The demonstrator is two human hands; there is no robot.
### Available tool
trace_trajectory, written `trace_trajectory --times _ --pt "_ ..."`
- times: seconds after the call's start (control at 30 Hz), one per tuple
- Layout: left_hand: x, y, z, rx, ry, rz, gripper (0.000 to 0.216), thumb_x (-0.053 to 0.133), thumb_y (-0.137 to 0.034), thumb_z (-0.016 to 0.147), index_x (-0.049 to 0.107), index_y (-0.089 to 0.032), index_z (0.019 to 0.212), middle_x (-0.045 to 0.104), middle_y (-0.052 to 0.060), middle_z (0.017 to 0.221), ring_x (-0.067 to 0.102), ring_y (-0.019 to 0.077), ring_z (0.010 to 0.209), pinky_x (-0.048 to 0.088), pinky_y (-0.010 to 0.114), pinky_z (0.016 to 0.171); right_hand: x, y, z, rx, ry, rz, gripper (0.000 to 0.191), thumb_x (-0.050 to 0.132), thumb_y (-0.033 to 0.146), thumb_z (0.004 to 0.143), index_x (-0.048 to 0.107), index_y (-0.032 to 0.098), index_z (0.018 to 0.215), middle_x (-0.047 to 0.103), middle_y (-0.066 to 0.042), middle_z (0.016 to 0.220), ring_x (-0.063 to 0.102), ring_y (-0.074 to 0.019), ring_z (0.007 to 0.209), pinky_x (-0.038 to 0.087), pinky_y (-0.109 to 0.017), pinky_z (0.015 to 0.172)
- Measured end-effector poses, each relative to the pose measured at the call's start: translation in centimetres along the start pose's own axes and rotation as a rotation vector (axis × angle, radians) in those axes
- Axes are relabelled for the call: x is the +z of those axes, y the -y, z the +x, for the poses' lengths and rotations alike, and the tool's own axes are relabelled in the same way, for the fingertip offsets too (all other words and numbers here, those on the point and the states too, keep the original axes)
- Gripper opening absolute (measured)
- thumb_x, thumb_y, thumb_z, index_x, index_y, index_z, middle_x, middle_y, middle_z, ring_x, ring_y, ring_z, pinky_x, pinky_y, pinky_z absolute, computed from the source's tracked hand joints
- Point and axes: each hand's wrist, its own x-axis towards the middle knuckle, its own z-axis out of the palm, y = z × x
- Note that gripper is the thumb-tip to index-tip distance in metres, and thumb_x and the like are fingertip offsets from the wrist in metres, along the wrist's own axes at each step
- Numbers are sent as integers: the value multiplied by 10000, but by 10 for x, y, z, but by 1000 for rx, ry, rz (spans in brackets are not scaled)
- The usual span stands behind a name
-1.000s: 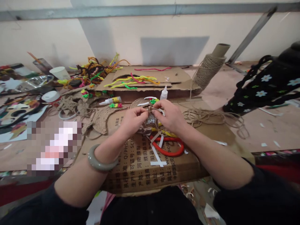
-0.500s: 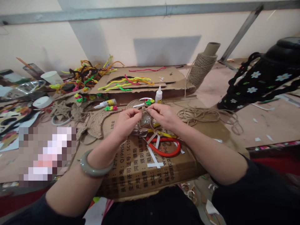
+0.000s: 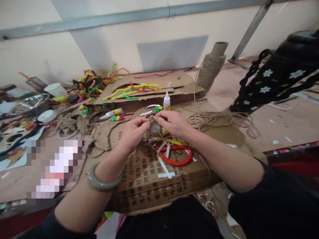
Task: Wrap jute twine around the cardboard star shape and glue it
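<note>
Both hands meet over a cardboard box on my lap. My left hand and my right hand pinch a small silvery star-shaped piece wound with brown twine, fingertips closed on its top edge. A grey-green bangle sits on my left wrist. Just below the piece lie a red loop, yellow pipe cleaners and white paper strips.
A twine spool stands behind, loose twine coiled to its right. Two glue bottles, woven twine mats, a pile of coloured pipe cleaners, a white cup and a black flowered bag surround me.
The view has tilted and shifted slightly; my hands stay pinched on the twine-wrapped piece, fingers working it a little closer together.
</note>
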Motion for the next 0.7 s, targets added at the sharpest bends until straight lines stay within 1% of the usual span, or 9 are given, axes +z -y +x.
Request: trace_trajectory --times 0.13,0.3,0.43,0.57,0.7 --pt "-1 2 0 -3 9 -2 242 729 -368 632 685 -140 696 611 -19 628 493 85 568 391 213 567 -1 0 0 0 8 -1 286 467 340 911 683 157 873 693 -45 806 565 -144 731 374 -270 679" --pt "-2 2 -1 -4 13 -22 254 744 -368 621 683 -131 689 595 -24 604 474 74 552 377 205 554 0 -2 0 -9 8 14 292 464 326 915 689 142 900 709 -63 848 577 -150 756 383 -273 702" --pt "-1 1 -1 -2 14 -19 250 747 -365 625 689 -131 692 607 -19 613 482 79 561 380 209 563 1 -1 1 -13 7 17 290 470 324 916 688 134 890 696 -58 823 566 -145 741 381 -268 692" --pt "-2 3 0 17 7 -28 239 746 -356 633 694 -130 691 616 -17 624 490 81 577 388 209 576 -1 0 2 15 21 46 271 481 307 908 688 135 876 693 -51 809 566 -142 734 382 -263 685" --pt "-2 4 0 17 15 -38 217 738 -342 650 692 -135 693 620 -18 635 500 82 590 400 209 589 -2 1 3 34 43 89 273 484 328 889 681 145 844 681 -46 790 568 -153 731 392 -275 693"
